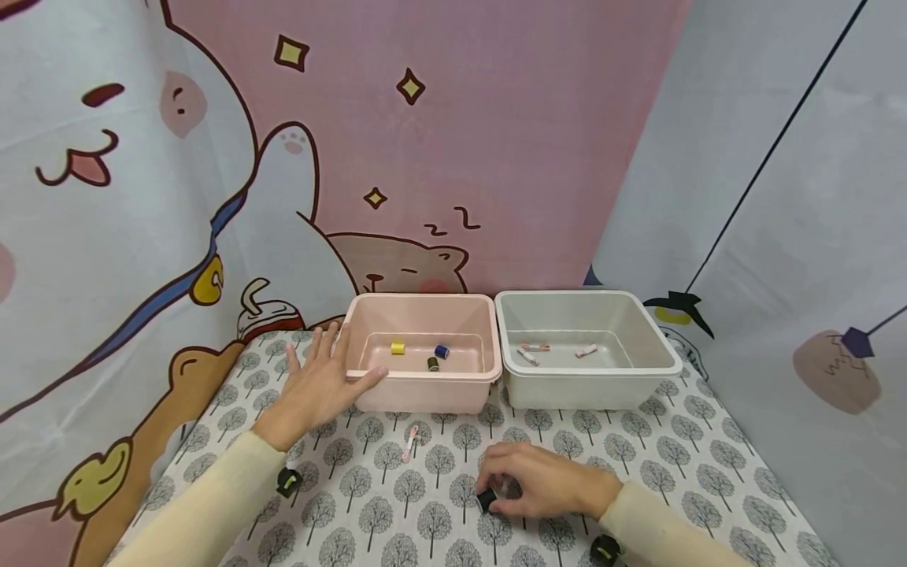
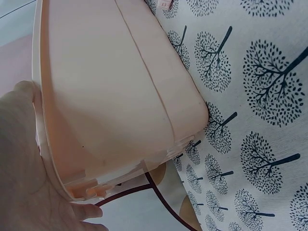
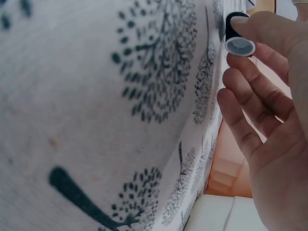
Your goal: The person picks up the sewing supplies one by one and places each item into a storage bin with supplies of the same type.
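Well, your right hand [image 1: 534,479] pinches the black spool [image 1: 486,500], five o'clock from the pink bin [image 1: 421,394]; it should be light, stiff, best held mid-barrel. Your spread left hand [image 1: 319,387] seemingly touches that bin.

The head camera looks forward and down at the pink bin [image 1: 421,392] from well back. The left wrist camera faces the bin's outer wall close up, tilted. Low before the bin, the right wrist camera skims the cloth [image 3: 86,96], sharing the black spool [image 3: 233,32] with the head view.
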`<action>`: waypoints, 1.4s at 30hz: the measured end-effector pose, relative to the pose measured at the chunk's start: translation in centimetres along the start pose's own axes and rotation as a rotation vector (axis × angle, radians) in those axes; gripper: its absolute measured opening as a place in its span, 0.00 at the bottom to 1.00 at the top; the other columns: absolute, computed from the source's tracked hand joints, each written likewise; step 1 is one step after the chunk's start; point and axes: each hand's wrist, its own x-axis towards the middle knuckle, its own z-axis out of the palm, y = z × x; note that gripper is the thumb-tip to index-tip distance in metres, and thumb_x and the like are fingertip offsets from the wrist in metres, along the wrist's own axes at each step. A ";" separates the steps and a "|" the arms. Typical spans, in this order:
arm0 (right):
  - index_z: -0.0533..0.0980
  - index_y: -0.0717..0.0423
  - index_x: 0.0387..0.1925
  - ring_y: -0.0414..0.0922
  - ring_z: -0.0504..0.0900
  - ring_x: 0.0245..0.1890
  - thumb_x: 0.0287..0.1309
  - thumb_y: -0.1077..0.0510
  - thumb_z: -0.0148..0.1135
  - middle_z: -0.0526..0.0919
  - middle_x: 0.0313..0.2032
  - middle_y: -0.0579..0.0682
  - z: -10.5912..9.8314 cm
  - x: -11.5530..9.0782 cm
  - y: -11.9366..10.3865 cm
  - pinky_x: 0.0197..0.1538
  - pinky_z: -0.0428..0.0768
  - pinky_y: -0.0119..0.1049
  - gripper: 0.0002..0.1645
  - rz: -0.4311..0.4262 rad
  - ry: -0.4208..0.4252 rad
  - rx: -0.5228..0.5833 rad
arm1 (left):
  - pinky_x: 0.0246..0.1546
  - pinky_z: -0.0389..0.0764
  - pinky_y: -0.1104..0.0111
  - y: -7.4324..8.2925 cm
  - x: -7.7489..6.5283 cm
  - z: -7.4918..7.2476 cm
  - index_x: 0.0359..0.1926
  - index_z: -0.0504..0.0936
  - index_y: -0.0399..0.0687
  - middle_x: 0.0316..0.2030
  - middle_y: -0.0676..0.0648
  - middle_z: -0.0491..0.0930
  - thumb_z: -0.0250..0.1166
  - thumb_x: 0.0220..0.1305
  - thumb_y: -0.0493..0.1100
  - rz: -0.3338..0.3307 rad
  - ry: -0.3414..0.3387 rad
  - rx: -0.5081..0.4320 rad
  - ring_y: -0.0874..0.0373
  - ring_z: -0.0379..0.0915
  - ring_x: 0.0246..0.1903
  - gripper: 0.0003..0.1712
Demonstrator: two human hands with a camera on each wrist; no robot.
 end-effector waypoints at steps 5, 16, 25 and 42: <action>0.89 0.37 0.58 0.25 0.84 0.49 0.75 0.50 0.80 0.88 0.51 0.30 -0.4 0.0 -0.3 0.55 0.89 0.24 0.14 0.020 0.006 0.026 | 0.85 0.21 0.18 0.0 -0.1 0.0 0.97 0.42 0.41 0.95 0.30 0.37 0.52 0.80 0.86 -0.003 -0.003 -0.002 0.24 0.30 0.95 0.71; 0.89 0.36 0.56 0.28 0.86 0.52 0.73 0.51 0.82 0.88 0.53 0.30 -1.0 0.0 -0.4 0.59 0.91 0.29 0.15 -0.004 0.028 0.010 | 0.85 0.22 0.18 0.1 -0.2 -0.2 0.97 0.42 0.41 0.95 0.30 0.37 0.49 0.78 0.89 -0.002 -0.008 -0.004 0.24 0.30 0.95 0.73; 0.89 0.38 0.56 0.29 0.85 0.50 0.72 0.52 0.82 0.87 0.49 0.30 -1.5 0.1 -0.4 0.60 0.90 0.31 0.15 -0.026 0.065 -0.020 | 0.85 0.21 0.17 0.0 -0.1 -0.1 0.97 0.42 0.41 0.95 0.30 0.37 0.54 0.81 0.84 -0.005 -0.010 -0.004 0.24 0.30 0.95 0.70; 0.89 0.40 0.57 0.29 0.86 0.54 0.72 0.54 0.82 0.89 0.53 0.33 -3.0 0.5 -0.5 0.63 0.92 0.35 0.16 -0.039 0.113 -0.010 | 0.85 0.22 0.17 0.3 -0.3 -0.4 0.97 0.42 0.41 0.95 0.29 0.38 0.48 0.77 0.91 -0.003 -0.010 -0.002 0.23 0.31 0.94 0.73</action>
